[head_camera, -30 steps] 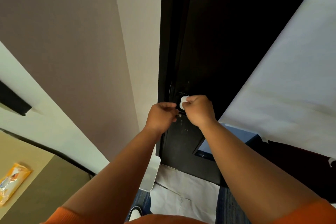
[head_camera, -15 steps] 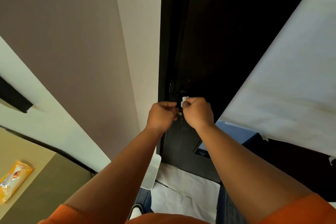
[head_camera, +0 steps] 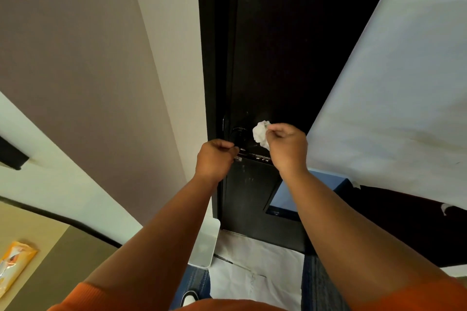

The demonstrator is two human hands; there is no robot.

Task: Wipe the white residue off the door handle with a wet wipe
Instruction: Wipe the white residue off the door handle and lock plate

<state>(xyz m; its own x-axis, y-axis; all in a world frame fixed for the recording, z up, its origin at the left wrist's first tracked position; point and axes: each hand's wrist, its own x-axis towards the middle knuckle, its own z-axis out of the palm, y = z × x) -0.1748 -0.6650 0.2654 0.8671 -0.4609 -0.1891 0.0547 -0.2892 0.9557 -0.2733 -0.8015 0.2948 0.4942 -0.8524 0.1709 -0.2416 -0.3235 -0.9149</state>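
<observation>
A dark door (head_camera: 273, 45) carries a black lever handle (head_camera: 255, 156) with pale residue showing along its bar and on the door panel below. My left hand (head_camera: 214, 160) is closed at the handle's left end, near the round base (head_camera: 238, 135). My right hand (head_camera: 286, 146) pinches a crumpled white wet wipe (head_camera: 261, 132) just above the right part of the handle bar. The wipe sits slightly off the bar, close to the door face.
White paper sheeting (head_camera: 391, 83) covers the surface to the right and the floor (head_camera: 255, 272) below the door. A beige wall (head_camera: 88, 58) stands to the left. An orange wipe packet (head_camera: 15, 265) lies at the lower left. A blue box (head_camera: 303, 192) sits behind the door's lower right.
My right hand has moved right and up along the handle with the wipe, exposing more of the handle bar. My left hand has stayed at the handle's left end.
</observation>
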